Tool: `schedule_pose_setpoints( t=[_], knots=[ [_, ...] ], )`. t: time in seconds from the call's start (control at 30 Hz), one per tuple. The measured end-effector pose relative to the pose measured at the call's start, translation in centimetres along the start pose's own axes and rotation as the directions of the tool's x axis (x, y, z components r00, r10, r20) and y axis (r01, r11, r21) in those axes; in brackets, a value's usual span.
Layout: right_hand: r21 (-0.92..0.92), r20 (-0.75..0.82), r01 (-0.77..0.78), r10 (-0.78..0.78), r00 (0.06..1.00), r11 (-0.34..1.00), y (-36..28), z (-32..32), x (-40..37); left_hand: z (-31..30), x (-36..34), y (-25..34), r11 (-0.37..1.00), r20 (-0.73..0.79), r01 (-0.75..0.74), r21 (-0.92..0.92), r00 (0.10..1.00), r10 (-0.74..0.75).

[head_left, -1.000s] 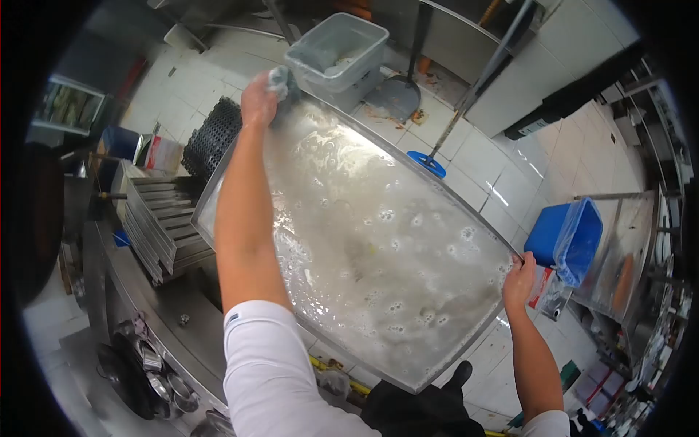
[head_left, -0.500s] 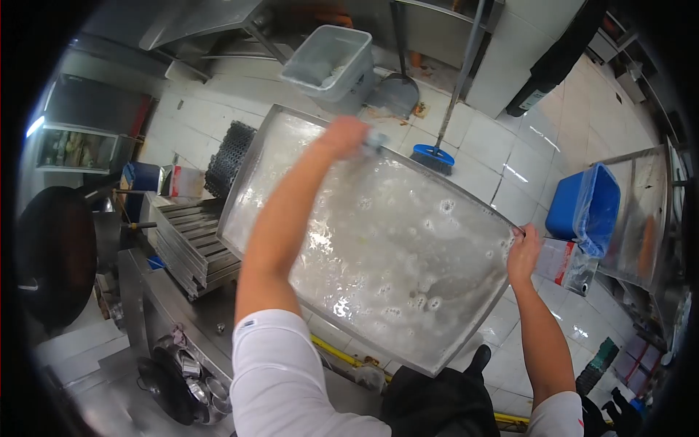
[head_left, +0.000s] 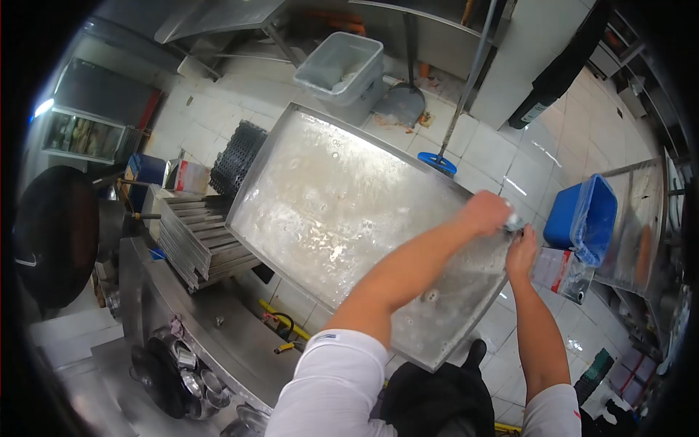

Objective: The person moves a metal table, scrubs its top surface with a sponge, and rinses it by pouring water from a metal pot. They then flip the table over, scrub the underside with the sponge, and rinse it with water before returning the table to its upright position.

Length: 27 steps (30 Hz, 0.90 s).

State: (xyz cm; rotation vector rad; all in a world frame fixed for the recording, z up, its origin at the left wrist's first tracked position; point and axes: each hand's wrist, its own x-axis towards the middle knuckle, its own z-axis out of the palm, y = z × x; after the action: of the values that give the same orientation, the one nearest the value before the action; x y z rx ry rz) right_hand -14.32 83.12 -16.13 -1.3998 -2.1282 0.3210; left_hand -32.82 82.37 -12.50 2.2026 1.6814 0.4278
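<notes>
Here's my left hand [head_left: 486, 211], clenched round a pale scrubber [head_left: 514, 221] that my blurred fingers mostly hide, over the right end of the wet, sudsy metal tray [head_left: 320, 207] stretching out before me. My right hand [head_left: 522, 253] grips the tray's edge just beside it, some fingers out of sight. On the far side, a clear tub [head_left: 312, 77] holds something pale, too indistinct to name; right, a lined blue bin [head_left: 564, 218] stands by a white-and-red box [head_left: 550, 267], its print unreadable.

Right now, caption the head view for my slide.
Left hand wiping, right hand gripping: a sudsy metal tray above tiled floor.
</notes>
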Motion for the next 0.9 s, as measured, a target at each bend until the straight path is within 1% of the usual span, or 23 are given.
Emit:
schedule_pose_setpoints(
  t=[0.07,0.1,0.13,0.17,0.2,0.23,0.27,0.3,0.33,0.4,0.47,0.5,0.53,0.57,0.6,0.63,0.67,0.7,0.77,0.83,0.87,0.9],
  knots=[
    [-0.024,0.169,-0.16,0.161,0.972,0.987,-1.6,-1.2,0.7,-3.1,-2.1,-3.9,0.996,0.081,0.079,0.051,0.993,-0.083],
    [-0.041,0.172,-0.169,0.173,0.97,0.985,-1.7,-1.4,0.6,-4.9,-3.5,-6.0,0.988,0.102,0.141,0.055,0.984,-0.146],
    [-0.033,0.16,-0.152,0.155,0.975,0.988,-1.8,-1.3,0.8,-6.5,-5.1,-8.6,0.981,0.081,0.179,0.079,0.979,-0.185],
    [-0.027,0.149,-0.132,0.134,0.98,0.991,-1.8,-1.3,1.0,-7.6,-6.4,-12.0,0.967,0.095,0.22,0.129,0.968,-0.233],
    [-0.044,0.148,-0.133,0.138,0.979,0.99,-2.0,-1.4,1.2,-9.7,-8.0,-14.6,0.941,0.087,0.298,0.161,0.945,-0.314],
    [-0.027,0.143,-0.138,0.14,0.98,0.99,-2.4,-1.4,1.4,-11.3,-10.0,-17.6,0.933,0.038,0.323,0.16,0.942,-0.332],
    [-0.011,0.143,-0.144,0.144,0.979,0.99,-2.3,-1.4,1.4,-13.0,-11.5,-20.2,0.889,0.046,0.414,0.196,0.902,-0.43],
    [-0.021,0.143,-0.145,0.146,0.979,0.989,-2.1,-1.2,1.6,-14.2,-13.2,-23.3,0.854,-0.001,0.443,0.273,0.888,-0.46],
    [-0.012,0.137,-0.13,0.131,0.982,0.991,-2.0,-1.0,1.7,-16.6,-14.2,-24.4,0.831,0.022,0.474,0.291,0.865,-0.502],
    [-0.002,0.132,-0.107,0.106,0.986,0.994,-2.0,-0.9,2.0,-16.5,-17.6,-31.2,0.783,-0.138,0.41,0.468,0.909,-0.393],
    [-0.038,0.208,-0.21,0.213,0.955,0.977,-2.4,-1.0,2.7,-18.5,-19.6,-34.2,0.651,-0.156,0.489,0.581,0.852,-0.501],
    [-0.026,0.203,-0.186,0.188,0.961,0.982,-2.3,-0.7,3.1,-20.0,-20.1,-33.8,0.637,-0.181,0.508,0.58,0.843,-0.507],
    [-0.018,0.179,-0.171,0.171,0.969,0.985,-2.0,-0.6,2.8,-21.4,-20.8,-32.9,0.539,-0.347,0.749,0.386,0.659,-0.668],
    [-0.015,0.164,-0.163,0.163,0.973,0.987,-1.5,-0.4,2.5,-22.0,-21.3,-32.0,0.392,-0.438,0.908,0.148,0.416,-0.797],
    [-0.022,0.176,-0.159,0.16,0.971,0.987,-1.3,-0.3,2.6,-21.3,-21.8,-32.2,0.386,-0.43,0.912,0.143,0.408,-0.805],
    [-0.03,0.188,-0.19,0.192,0.963,0.981,-1.3,-0.5,2.4,-20.2,-22.8,-32.1,0.377,-0.415,0.92,0.105,0.385,-0.825],
    [-0.026,0.194,-0.218,0.219,0.956,0.976,-1.6,-0.5,2.4,-19.9,-23.8,-32.2,0.364,-0.412,0.929,0.071,0.36,-0.837],
    [-0.013,0.195,-0.21,0.208,0.958,0.978,-1.9,-0.2,2.5,-20.7,-24.4,-32.6,0.358,-0.426,0.933,0.04,0.34,-0.839],
    [-0.041,0.189,-0.203,0.207,0.96,0.978,-2.0,-0.7,2.7,-19.5,-26.0,-34.2,0.333,-0.454,0.941,0.058,0.322,-0.831],
    [-0.051,0.191,-0.21,0.216,0.958,0.976,-1.6,-0.5,2.6,-19.8,-27.9,-32.9,0.231,-0.322,0.973,-0.016,0.214,-0.922],
    [-0.061,0.184,-0.231,0.239,0.954,0.971,-1.4,-0.3,2.5,-19.9,-29.4,-31.7,0.191,-0.317,0.981,-0.027,0.172,-0.933],
    [-0.05,0.196,-0.239,0.244,0.95,0.97,-1.2,-0.2,2.4,-19.7,-31.5,-31.2,0.202,-0.302,0.979,-0.009,0.19,-0.934]
  ],
)
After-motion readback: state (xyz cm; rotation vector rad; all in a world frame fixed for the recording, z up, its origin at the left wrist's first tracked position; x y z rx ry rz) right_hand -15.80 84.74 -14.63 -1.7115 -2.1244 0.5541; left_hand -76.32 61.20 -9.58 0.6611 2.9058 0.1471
